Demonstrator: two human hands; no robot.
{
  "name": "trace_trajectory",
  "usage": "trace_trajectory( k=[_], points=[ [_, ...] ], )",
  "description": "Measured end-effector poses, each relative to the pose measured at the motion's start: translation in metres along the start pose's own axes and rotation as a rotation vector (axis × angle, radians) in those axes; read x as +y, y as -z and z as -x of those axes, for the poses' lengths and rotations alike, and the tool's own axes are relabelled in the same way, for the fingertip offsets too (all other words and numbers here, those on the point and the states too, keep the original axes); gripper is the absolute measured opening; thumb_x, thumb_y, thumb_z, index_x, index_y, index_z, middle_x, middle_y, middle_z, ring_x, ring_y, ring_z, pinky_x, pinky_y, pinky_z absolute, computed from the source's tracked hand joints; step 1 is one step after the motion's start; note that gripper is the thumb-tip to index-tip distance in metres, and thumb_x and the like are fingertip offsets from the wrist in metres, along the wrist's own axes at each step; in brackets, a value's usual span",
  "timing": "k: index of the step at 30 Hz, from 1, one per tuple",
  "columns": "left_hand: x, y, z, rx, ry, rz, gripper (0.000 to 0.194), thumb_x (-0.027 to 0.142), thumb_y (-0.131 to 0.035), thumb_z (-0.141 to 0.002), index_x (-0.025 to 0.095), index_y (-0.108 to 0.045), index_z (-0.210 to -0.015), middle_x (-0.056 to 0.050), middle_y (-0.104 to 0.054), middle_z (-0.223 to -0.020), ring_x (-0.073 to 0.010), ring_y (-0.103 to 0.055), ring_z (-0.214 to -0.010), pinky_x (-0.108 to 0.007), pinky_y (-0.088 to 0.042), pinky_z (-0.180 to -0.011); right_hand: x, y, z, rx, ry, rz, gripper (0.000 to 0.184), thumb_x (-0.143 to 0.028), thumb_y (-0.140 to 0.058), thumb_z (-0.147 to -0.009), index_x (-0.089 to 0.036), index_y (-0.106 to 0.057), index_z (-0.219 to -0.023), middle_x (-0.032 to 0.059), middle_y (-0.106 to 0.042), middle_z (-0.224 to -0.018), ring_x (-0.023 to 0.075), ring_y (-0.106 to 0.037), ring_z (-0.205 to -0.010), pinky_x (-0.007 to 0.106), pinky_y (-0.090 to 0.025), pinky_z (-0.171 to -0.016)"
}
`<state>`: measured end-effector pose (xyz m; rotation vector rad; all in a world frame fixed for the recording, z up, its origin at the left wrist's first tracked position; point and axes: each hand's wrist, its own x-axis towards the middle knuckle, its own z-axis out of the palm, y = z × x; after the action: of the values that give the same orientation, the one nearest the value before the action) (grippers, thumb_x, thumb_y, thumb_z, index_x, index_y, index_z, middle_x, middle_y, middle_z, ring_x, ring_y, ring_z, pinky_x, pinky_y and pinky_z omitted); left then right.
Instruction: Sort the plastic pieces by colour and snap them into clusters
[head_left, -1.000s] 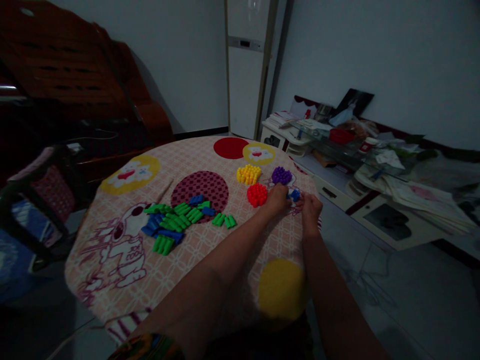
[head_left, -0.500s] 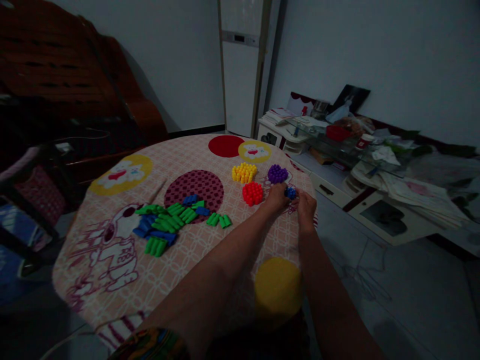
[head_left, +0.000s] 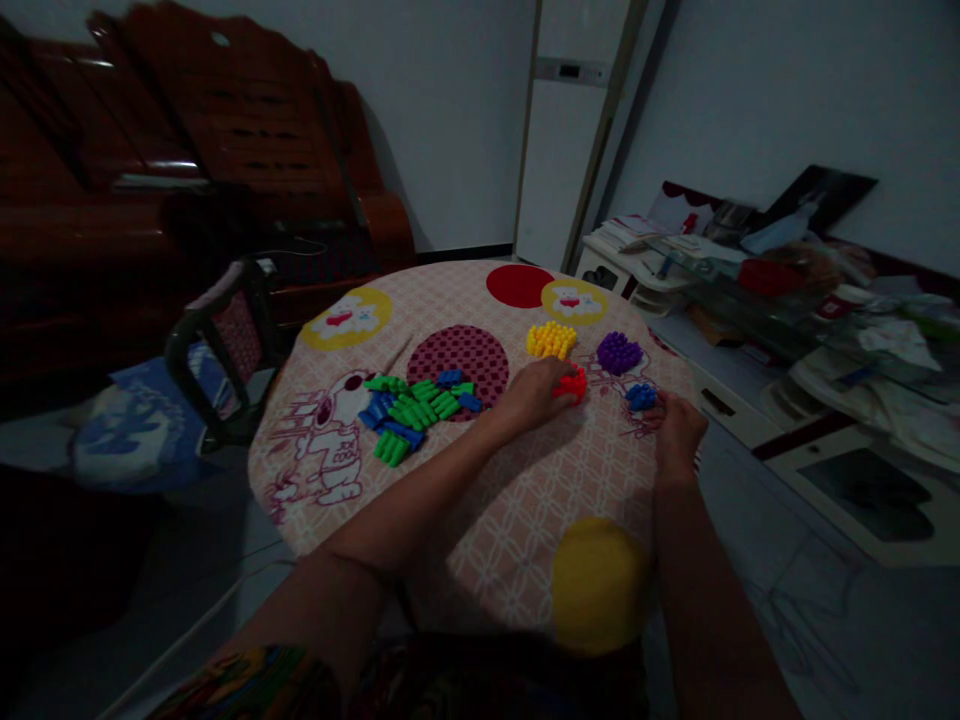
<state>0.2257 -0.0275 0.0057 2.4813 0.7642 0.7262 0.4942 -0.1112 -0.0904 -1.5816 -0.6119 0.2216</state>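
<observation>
My left hand (head_left: 541, 392) reaches across the table with its fingers apart, partly covering the knobby red toy block cluster (head_left: 575, 385). Whether it touches the red blocks I cannot tell. My right hand (head_left: 681, 430), fingers curled together, is at the right edge of a small blue toy block cluster (head_left: 641, 397) and seems to pinch it. Beyond them sit a yellow block cluster (head_left: 551, 340) and a purple one (head_left: 619, 352). Left of my forearm lies a loose pile of green blocks (head_left: 421, 405) and blue blocks (head_left: 403, 433).
A patterned cloth covers the round table (head_left: 517, 490). A small chair (head_left: 232, 350) stands at its left, with a wooden bench (head_left: 247, 140) behind. On the right, a low cabinet (head_left: 720, 400) with a cluttered glass top runs close to the table edge.
My left hand has left the blue cluster and moved left to the red one. The right hand stays beside the blue cluster. The view has turned left; my forearm hides two green blocks seen before.
</observation>
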Motion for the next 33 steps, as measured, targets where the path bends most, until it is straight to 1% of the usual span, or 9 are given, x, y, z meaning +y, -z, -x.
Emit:
trace_trajectory(
  k=[2, 6, 9, 12, 16, 22, 25, 30, 33],
  points=[
    [-0.015, 0.034, 0.029, 0.056, 0.115, -0.04, 0.034, 0.022, -0.061, -0.086, 0.016, -0.066, -0.119, -0.011, -0.07, -0.114, -0.0197, -0.068, -0.094, -0.034, -0.053, -0.09, -0.002, 0.0, 0.0, 0.014, -0.017, -0.026, 0.038, -0.044, -0.054, -0.078, -0.012, -0.072, -0.089, 0.0032, -0.07, -0.069, 0.0135, -0.06, -0.048, 0.022, -0.043, -0.041],
    [-0.053, 0.089, 0.088, 0.204, 0.384, -0.313, 0.027, 0.026, -0.056, -0.088, 0.017, -0.068, -0.111, -0.011, -0.071, -0.111, -0.0241, -0.067, -0.099, -0.039, -0.052, -0.092, -0.005, -0.001, 0.002, 0.032, -0.018, -0.049, 0.033, -0.041, -0.057, -0.076, -0.013, -0.071, -0.085, 0.0033, -0.07, -0.071, 0.0133, -0.06, -0.048, 0.021, -0.043, -0.039],
    [-0.085, 0.112, 0.129, 0.192, 0.682, -0.483, 0.026, 0.032, -0.059, -0.087, 0.016, -0.068, -0.104, -0.013, -0.072, -0.104, -0.0296, -0.067, -0.098, -0.043, -0.053, -0.087, -0.006, -0.001, 0.003, 0.023, -0.003, -0.045, 0.033, -0.041, -0.056, -0.077, -0.013, -0.07, -0.085, 0.003, -0.07, -0.07, 0.0131, -0.06, -0.048, 0.022, -0.044, -0.04],
    [-0.112, 0.119, 0.153, 0.104, 0.814, -0.521, 0.024, 0.038, -0.06, -0.085, 0.019, -0.07, -0.095, -0.014, -0.073, -0.098, -0.032, -0.067, -0.094, -0.046, -0.052, -0.084, -0.006, -0.001, 0.003, 0.022, 0.005, -0.033, 0.032, -0.04, -0.055, -0.078, -0.012, -0.07, -0.084, 0.0023, -0.068, -0.067, 0.0126, -0.059, -0.047, 0.021, -0.043, -0.04],
    [-0.122, 0.11, 0.149, 0.153, 0.737, -0.395, 0.018, 0.033, -0.058, -0.083, 0.024, -0.07, -0.092, -0.01, -0.074, -0.093, -0.0304, -0.068, -0.094, -0.046, -0.052, -0.086, -0.006, -0.001, 0.003, 0.03, -0.004, -0.041, 0.031, -0.04, -0.057, -0.077, -0.012, -0.069, -0.084, 0.0023, -0.068, -0.066, 0.0133, -0.059, -0.047, 0.022, -0.042, -0.039],
    [-0.089, 0.083, 0.108, 0.029, 0.53, -0.214, 0.03, 0.03, -0.057, -0.083, 0.019, -0.071, -0.108, -0.009, -0.076, -0.104, -0.0247, -0.069, -0.093, -0.037, -0.053, -0.088, -0.007, -0.002, 0.004, 0.036, -0.006, -0.066, 0.031, -0.039, -0.057, -0.076, -0.012, -0.07, -0.083, 0.0013, -0.066, -0.064, 0.0128, -0.059, -0.047, 0.021, -0.041, -0.038],
    [-0.081, 0.09, 0.102, 0.085, 0.519, -0.201, 0.032, 0.027, -0.054, -0.086, 0.019, -0.07, -0.113, -0.007, -0.075, -0.108, -0.0214, -0.069, -0.094, -0.033, -0.053, -0.089, -0.007, -0.001, 0.005, 0.036, 0.001, -0.055, 0.031, -0.038, -0.056, -0.076, -0.012, -0.071, -0.084, 0.0014, -0.066, -0.063, 0.0133, -0.059, -0.047, 0.022, -0.042, -0.039],
    [-0.117, 0.129, 0.137, 0.348, 0.761, -0.434, 0.027, 0.031, -0.052, -0.09, 0.019, -0.071, -0.105, -0.009, -0.074, -0.102, -0.0284, -0.066, -0.102, -0.043, -0.049, -0.097, -0.005, 0.0, 0.004, 0.032, 0.001, -0.054, 0.029, -0.037, -0.057, -0.076, -0.012, -0.07, -0.083, 0.0018, -0.067, -0.066, 0.0129, -0.059, -0.047, 0.022, -0.043, -0.04],
    [-0.15, 0.137, 0.164, 0.254, 0.744, -0.325, 0.027, 0.036, -0.053, -0.088, 0.017, -0.072, -0.093, -0.014, -0.071, -0.084, -0.0369, -0.065, -0.101, -0.049, -0.049, -0.091, -0.004, 0.0, 0.003, 0.022, 0.006, -0.055, 0.029, -0.038, -0.058, -0.077, -0.012, -0.069, -0.083, 0.0006, -0.066, -0.063, 0.0124, -0.059, -0.046, 0.021, -0.044, -0.04]
  ],
)
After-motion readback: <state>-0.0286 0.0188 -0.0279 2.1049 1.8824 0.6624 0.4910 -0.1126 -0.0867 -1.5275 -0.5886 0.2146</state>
